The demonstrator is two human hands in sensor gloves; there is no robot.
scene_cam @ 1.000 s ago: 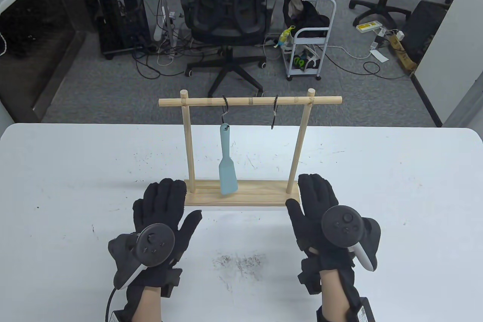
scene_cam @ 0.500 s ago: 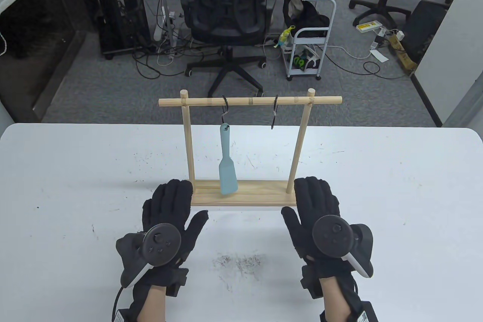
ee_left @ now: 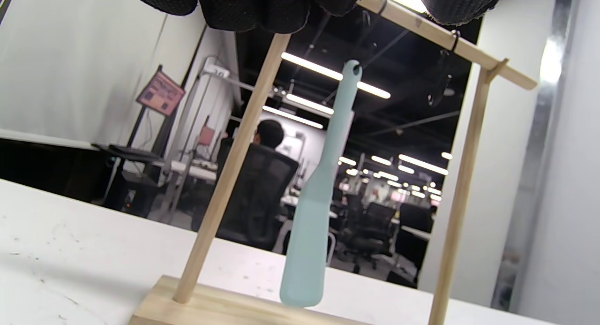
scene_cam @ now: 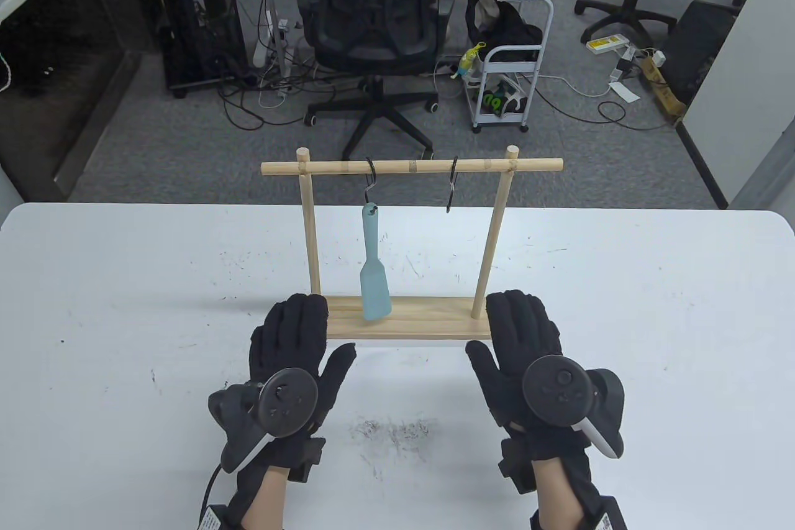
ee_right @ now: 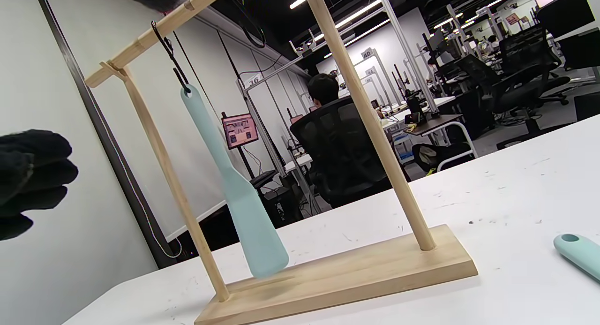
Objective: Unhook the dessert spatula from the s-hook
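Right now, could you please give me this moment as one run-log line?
spatula: hanging on s-hook | left hand: open, at rack base | right hand: open

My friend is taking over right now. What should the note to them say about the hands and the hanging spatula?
Left hand: open, holding nothing, fingertips at the left end of the wooden rack base.
Right hand: open, holding nothing, beside the base's right end.
Dessert spatula: hanging by its handle hole from the left s-hook on the crossbar, blade just above the base. The second hook hangs bare.
Done: nothing yet; no grip on the spatula.
Left: take the spatula, lift its hole off the hook, bring it away.
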